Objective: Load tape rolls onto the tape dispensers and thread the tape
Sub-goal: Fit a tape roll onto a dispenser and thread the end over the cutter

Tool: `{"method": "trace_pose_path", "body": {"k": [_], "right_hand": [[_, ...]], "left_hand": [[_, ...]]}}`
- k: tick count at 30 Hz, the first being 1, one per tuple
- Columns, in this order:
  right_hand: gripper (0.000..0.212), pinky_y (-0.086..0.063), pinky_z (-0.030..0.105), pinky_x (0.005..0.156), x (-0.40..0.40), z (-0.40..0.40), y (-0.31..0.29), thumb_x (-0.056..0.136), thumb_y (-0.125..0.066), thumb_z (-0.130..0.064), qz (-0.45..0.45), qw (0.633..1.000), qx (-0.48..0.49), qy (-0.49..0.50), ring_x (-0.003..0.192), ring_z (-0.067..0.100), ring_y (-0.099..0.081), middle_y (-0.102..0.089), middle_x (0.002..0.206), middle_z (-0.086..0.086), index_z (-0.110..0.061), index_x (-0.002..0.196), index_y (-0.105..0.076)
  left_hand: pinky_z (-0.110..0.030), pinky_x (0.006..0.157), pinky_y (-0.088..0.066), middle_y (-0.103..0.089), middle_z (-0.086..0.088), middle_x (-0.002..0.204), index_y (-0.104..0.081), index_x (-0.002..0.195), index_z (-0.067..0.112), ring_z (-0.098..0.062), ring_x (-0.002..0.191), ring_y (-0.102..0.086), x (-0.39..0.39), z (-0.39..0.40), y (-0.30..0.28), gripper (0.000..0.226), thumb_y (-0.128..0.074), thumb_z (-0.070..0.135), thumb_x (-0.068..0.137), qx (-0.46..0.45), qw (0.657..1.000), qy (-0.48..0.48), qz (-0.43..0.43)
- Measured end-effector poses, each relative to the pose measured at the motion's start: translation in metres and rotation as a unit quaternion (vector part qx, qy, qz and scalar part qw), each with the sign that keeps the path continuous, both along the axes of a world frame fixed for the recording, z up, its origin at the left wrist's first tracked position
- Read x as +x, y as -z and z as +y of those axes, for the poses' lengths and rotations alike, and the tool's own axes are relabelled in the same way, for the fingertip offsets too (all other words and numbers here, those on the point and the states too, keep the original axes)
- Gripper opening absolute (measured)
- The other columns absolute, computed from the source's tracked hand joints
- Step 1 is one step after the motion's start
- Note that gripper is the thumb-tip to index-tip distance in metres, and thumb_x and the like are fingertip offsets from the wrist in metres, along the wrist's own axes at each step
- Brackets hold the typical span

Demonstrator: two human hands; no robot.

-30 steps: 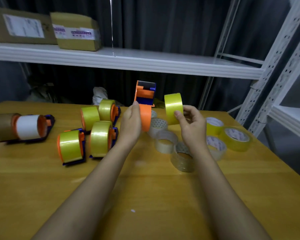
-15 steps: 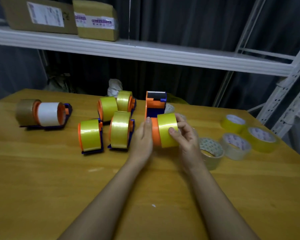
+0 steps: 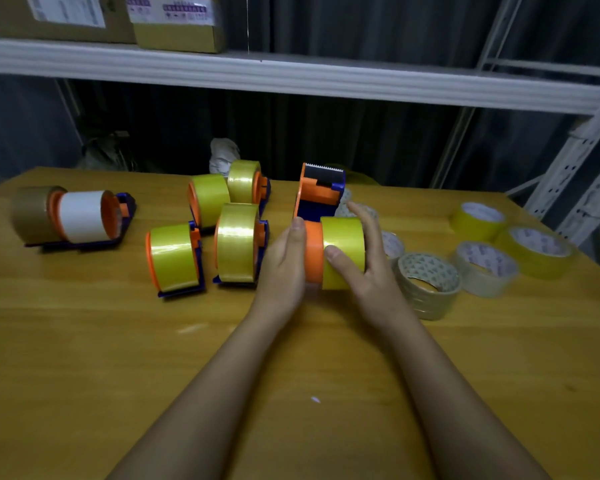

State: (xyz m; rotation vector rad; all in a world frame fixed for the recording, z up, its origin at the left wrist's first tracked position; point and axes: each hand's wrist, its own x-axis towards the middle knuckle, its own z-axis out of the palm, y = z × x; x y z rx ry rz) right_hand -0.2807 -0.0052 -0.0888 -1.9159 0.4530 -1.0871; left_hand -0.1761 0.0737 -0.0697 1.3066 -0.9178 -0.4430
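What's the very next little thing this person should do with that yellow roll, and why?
Probably push the yellow roll fully onto the orange hub. The right hand grips the roll beside the hub, the left hand braces the dispenser from the other side, and no tape reaches the toothed blade yet.

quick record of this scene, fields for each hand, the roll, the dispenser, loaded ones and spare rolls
left hand: braces the orange side of the dispenser
right hand: grips the yellow roll
yellow roll: on the dispenser's orange hub, orange strip showing beside it
dispenser: toothed blade at the far end, no tape seen there
loaded dispensers: four yellow, left of the hands
spare rolls: loose on the table, right of the hands
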Motion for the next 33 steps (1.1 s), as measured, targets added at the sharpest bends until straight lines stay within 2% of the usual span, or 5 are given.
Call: {"method": "trace_pose_path", "body": {"k": [9,15,23,29,33], "right_hand": [[0.058,-0.044,0.002,0.069,0.007,0.015,0.001,0.083,-0.059,-0.051,0.005,0.999,-0.001,0.041,0.107,-0.007,-0.045,-0.040,0.131,0.005,-0.024,0.130,-0.037],[0.067,-0.045,0.021,0.087,0.007,0.010,0.007,0.076,-0.057,-0.064,0.047,0.990,-0.096,0.090,0.117,0.006,-0.045,-0.036,0.129,-0.006,-0.038,0.132,-0.032],[0.063,-0.033,0.003,0.088,0.010,0.012,0.008,0.079,-0.053,-0.060,0.034,0.984,-0.138,0.112,0.116,0.002,-0.039,-0.038,0.131,0.001,-0.034,0.131,-0.031],[0.049,-0.046,0.053,0.095,0.016,0.015,0.005,0.085,-0.047,-0.063,-0.033,0.997,0.010,0.069,0.114,0.025,-0.052,-0.048,0.126,0.001,-0.034,0.124,-0.040],[0.052,-0.047,0.042,0.096,0.014,0.019,0.005,0.084,-0.047,-0.063,-0.029,0.997,-0.001,0.075,0.115,0.020,-0.051,-0.046,0.127,0.001,-0.032,0.126,-0.039]], "left_hand": [[-0.014,0.042,-0.041,-0.049,0.004,0.050,-0.050,0.075,0.018,-0.003,0.041,-0.052,0.000,0.008,-0.002,0.038,-0.029,0.036,0.102,0.007,1.000,-0.010,-0.002],[-0.015,0.043,-0.046,-0.062,-0.005,0.075,-0.061,0.091,0.012,-0.002,0.054,-0.062,0.002,0.003,-0.002,0.044,-0.029,0.040,0.102,0.029,0.994,0.018,0.107],[-0.036,0.079,-0.055,-0.066,-0.025,0.097,-0.063,0.094,0.008,-0.032,0.091,-0.066,-0.002,0.007,-0.004,0.052,-0.030,0.047,0.100,0.028,0.991,0.007,0.127],[-0.043,0.073,-0.046,-0.054,-0.024,0.077,-0.054,0.086,-0.005,-0.031,0.075,-0.056,-0.013,0.013,-0.004,0.065,-0.025,0.053,0.096,-0.007,1.000,-0.004,-0.016],[-0.041,0.074,-0.054,-0.063,-0.005,0.074,-0.057,0.082,0.012,-0.020,0.077,-0.063,-0.013,0.014,-0.002,0.052,-0.030,0.054,0.097,-0.007,0.999,0.052,0.015]]}}
